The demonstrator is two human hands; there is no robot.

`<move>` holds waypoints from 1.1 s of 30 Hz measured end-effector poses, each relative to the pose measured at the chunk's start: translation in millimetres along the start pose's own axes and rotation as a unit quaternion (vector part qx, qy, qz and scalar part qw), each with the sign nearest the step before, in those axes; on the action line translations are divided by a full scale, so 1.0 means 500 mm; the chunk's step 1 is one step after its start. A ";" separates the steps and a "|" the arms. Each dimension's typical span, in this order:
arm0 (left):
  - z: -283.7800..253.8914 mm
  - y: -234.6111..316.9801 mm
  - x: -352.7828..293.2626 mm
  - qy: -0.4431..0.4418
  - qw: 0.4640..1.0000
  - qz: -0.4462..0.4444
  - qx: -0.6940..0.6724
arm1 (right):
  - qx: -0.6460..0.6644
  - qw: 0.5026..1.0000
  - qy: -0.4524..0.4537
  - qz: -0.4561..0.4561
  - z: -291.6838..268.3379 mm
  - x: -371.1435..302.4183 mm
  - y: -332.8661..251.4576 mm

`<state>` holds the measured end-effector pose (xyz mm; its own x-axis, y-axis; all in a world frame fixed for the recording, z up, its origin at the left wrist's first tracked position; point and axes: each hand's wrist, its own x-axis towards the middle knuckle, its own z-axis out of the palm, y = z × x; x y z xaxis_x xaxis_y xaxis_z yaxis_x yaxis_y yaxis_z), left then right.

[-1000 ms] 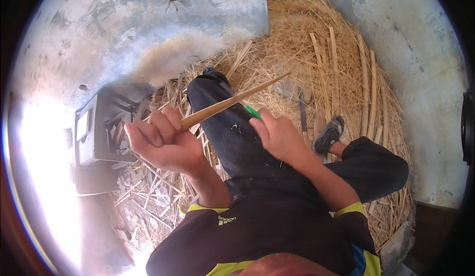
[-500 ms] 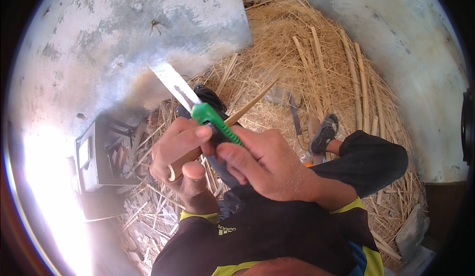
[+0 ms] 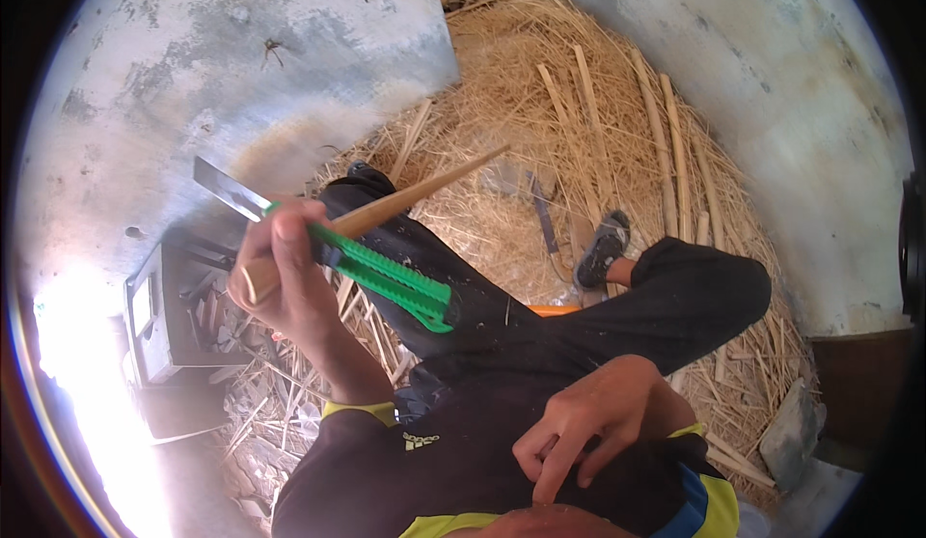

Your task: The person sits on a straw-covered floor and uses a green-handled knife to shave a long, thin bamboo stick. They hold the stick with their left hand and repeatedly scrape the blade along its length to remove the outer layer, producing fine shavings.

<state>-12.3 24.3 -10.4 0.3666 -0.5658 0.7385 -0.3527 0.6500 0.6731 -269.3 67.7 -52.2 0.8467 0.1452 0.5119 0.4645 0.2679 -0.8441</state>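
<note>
My left hand (image 3: 289,277) is closed around two things at once, a green box cutter and a tapered wooden stick. The box cutter (image 3: 395,282) has its blade slid out, pointing up and left, and its ribbed handle slants down toward my lap. Across the cutter runs the smooth stick (image 3: 405,200), with its thick end in my fist and its thin tip reaching up to the right. My right hand (image 3: 603,408) is up at my upper chest, empty, its fingers bent and apart, one fingertip against my skin near the collar.
Straw and shavings (image 3: 540,27) cover the floor. Long sticks (image 3: 661,152) lie at the right, and a curved dark blade (image 3: 543,215) beside my shoe (image 3: 606,248). A grey box (image 3: 178,331) with scraps stands left, near the worn wall (image 3: 193,84). A stone slab (image 3: 791,441) leans at the lower right.
My right hand has let go of the cutter and stick and moved down to my chest. The left hand has shifted left with both, and the cutter's whole handle now shows.
</note>
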 end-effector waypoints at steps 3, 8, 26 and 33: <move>0.006 -0.001 0.011 -0.010 1.000 0.014 0.002 | -0.027 0.999 -0.005 -0.032 0.002 0.000 -0.003; 0.006 -0.003 0.018 0.029 0.999 -0.012 0.033 | -0.051 0.992 0.050 -0.107 0.014 0.004 -0.022; -0.024 -0.020 0.039 0.036 0.995 0.057 0.074 | 0.005 0.760 0.503 -0.412 -0.011 0.047 -0.042; -0.035 -0.033 0.041 0.087 0.989 0.023 0.118 | -0.013 0.859 0.404 -0.313 0.018 0.113 -0.010</move>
<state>16.0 10.9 -7.1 0.4816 -0.4291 0.7641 -0.5562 0.5241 0.6449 -226.1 83.4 -17.7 0.3275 -0.7310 0.5986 0.8918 0.0299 -0.4515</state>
